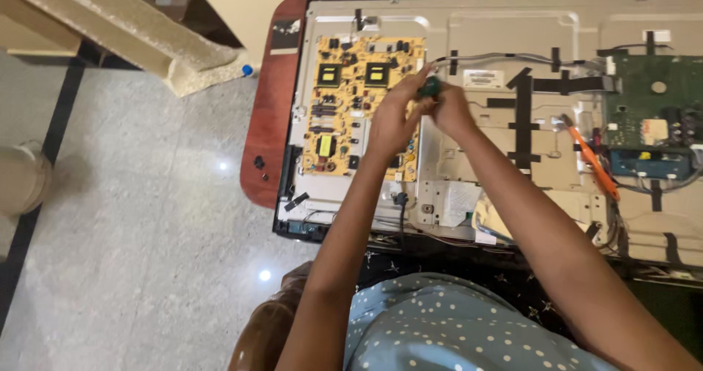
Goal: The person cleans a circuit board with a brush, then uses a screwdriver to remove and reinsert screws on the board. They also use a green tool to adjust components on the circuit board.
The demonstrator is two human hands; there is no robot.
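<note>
**Both hands joined at centre, arms stretched forward**

Both arms are bare and reach up the view from the lower edge. The left arm enters near 6 o'clock and runs almost straight toward 12, its wrist bent slightly to the right. The right arm enters from the corner at 4 o'clock and slants up toward 10 o'clock, long and nearly straight at the elbow. The hands meet just above the centre of the view. The left hand [389, 122] shows its back to the camera, fingers curled and raised toward 1 o'clock. The right hand [448, 111] sits touching it at 3 o'clock, fingers folded inward in a closed grip, knuckles up.
</note>
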